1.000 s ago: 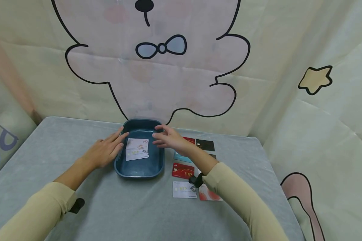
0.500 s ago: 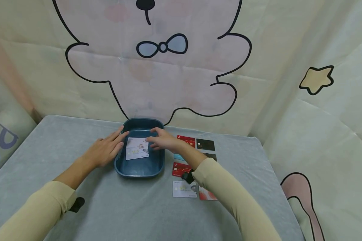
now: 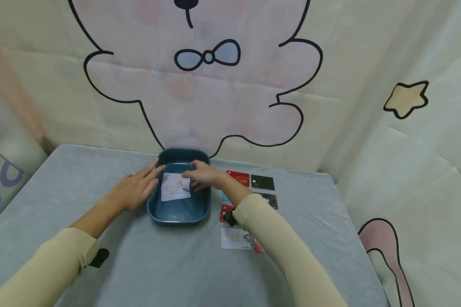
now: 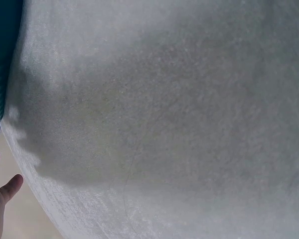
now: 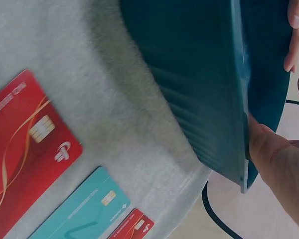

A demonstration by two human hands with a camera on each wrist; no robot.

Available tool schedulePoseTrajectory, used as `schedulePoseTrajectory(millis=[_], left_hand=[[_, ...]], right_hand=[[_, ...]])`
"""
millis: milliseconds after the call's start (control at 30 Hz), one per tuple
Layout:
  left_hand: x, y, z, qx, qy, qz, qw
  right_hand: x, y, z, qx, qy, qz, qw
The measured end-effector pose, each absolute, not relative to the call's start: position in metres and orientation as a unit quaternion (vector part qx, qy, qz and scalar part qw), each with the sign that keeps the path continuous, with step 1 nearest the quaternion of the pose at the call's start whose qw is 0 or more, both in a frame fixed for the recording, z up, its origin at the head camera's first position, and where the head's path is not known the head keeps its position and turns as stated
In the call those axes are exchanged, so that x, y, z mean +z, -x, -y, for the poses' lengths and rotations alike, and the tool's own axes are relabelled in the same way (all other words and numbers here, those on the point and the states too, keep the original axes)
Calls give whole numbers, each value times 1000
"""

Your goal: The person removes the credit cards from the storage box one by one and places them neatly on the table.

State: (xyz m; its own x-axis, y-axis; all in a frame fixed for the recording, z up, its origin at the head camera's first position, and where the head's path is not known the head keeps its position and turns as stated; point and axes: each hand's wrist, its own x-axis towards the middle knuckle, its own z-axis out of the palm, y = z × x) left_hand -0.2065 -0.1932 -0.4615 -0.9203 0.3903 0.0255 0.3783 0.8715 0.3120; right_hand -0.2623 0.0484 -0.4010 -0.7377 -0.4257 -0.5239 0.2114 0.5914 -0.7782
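Two pale cards (image 3: 173,195) with VIP lettering lie overlapping inside a deep blue tray (image 3: 178,216). My left hand (image 3: 136,189) rests at the tray's left wall, fingers extended over the rim. My right hand (image 3: 205,175) reaches in over the right rim, its fingertips at the upper right part of the cards. Its fingers are loosely bent, and no card is seen lifted. In the right wrist view, part of the right hand (image 5: 281,159) crosses the rim; the cards in the tray are hidden there. The left wrist view mostly shows tablecloth.
Right of the tray lie several more cards in rows: a red VIP card (image 3: 239,178), a black card (image 3: 263,182), a teal card (image 5: 89,209), a white card (image 3: 236,238) and others, partly covered by my right forearm. The grey cloth-covered table (image 3: 157,264) meets a printed curtain (image 3: 223,115) behind.
My right hand has moved left and lower into the tray, from above its right side to the cards. The left hand stays at the tray's left side. The cards appear unmoved.
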Motion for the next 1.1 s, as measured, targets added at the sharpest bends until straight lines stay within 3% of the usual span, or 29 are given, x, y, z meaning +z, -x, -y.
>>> schedulePoseTrajectory(millis=[433,1100], left_hand=[[-460,208,193,158,-200,-967,26],[-462,208,196,158,-206,-965,25]], right_hand=[[-403,265,-32,-386,61,-857,335],[-406,264,-22,-430,23,-853,296]])
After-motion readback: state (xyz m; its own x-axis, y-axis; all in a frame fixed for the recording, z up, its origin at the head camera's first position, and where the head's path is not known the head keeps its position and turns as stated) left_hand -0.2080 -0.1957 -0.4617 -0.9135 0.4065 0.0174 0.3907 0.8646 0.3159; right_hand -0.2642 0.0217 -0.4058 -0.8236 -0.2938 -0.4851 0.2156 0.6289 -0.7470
